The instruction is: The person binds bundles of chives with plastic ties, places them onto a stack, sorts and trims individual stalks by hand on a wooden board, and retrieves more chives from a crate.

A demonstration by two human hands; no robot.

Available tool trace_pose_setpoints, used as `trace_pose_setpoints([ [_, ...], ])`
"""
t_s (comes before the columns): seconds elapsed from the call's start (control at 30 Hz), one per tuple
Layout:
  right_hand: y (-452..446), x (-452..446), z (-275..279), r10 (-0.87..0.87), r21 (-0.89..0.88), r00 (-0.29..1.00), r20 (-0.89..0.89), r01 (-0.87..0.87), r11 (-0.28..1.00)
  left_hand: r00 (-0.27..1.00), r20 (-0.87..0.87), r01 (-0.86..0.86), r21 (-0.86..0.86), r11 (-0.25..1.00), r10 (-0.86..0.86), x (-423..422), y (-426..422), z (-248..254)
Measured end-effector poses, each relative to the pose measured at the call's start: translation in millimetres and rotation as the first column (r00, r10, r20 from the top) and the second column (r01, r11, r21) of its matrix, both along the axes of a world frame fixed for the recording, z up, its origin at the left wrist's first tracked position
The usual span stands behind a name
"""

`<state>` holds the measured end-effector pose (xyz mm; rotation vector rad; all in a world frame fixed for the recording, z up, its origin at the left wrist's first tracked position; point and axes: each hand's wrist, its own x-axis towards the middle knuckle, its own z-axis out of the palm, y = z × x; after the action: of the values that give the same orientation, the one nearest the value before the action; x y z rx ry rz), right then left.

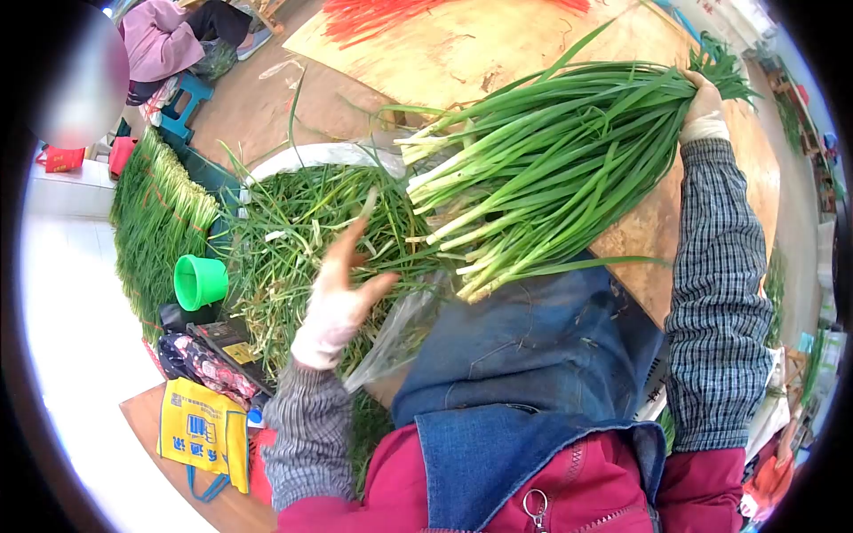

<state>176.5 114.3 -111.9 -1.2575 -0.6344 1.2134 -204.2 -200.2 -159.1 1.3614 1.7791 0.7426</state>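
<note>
My right hand [702,108] is closed around the leafy end of a big bunch of garlic chives [569,169]. Their pale stem ends fan out to the left, above my denim-covered lap [524,355]. My left hand [342,289] is slightly blurred, thumb and fingers apart, with nothing held in it that I can see. It is over a heap of loose trimmings and leaves [284,231] in a white-rimmed bag [324,155]. Clear plastic [400,324] hangs from the near side of that bag.
A wooden board [382,53] at the far side bears red strips [382,16]. Stacked green bundles [164,231], a green bucket [201,282] and a yellow bag [203,431] are at left. Another person [164,40] sits at upper left near a blue stool [185,105].
</note>
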Motion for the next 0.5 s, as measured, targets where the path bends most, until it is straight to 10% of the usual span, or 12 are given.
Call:
trace_pose_setpoints([
  [0.03, 1, 2, -1, 0.002, 0.014, 1.0, 0.002, -0.002, 1.0, 0.893, 0.443, -0.044, -0.098, 0.994, 0.084, 18, 12, 5],
  [0.1, 5, 4, -1, -0.01, 0.03, 1.0, -0.002, 0.01, 0.999, 0.567, 0.803, -0.055, -0.185, 0.981, 0.183, 55, 38, 16],
  [0.23, -6, -2, 6, 0.002, 0.054, 1.0, -0.005, -0.002, 0.999, 0.423, 0.811, -0.242, -0.329, 0.913, 0.404, 86, 56, 29],
  [0.27, -9, -3, 7, 0.03, 0.066, 1.0, -0.003, -0.029, 0.997, 0.638, 0.732, -0.247, -0.101, 0.964, 0.24, 82, 48, 2],
  [0.3, -12, -5, 7, 0.056, 0.074, 0.998, 0.0, -0.056, 0.996, 0.777, 0.555, -0.144, -0.302, 0.942, 0.296, 74, 35, 29],
  [0.43, -13, -12, 5, 0.112, 0.109, 0.993, -0.041, -0.107, 0.988, 0.876, 0.27, -0.344, -0.231, 0.91, 0.4, 5, -12, 18],
  [0.47, -13, -9, 3, 0.126, 0.108, 0.987, -0.103, -0.114, 0.988, 0.972, -0.206, -0.087, 0.116, 0.989, 0.11, -37, -32, -10],
  [0.5, -12, -6, 3, 0.131, 0.118, 0.985, -0.11, -0.118, 0.986, 0.724, -0.688, 0.316, 0.271, 0.909, -0.047, -74, -48, -34],
])
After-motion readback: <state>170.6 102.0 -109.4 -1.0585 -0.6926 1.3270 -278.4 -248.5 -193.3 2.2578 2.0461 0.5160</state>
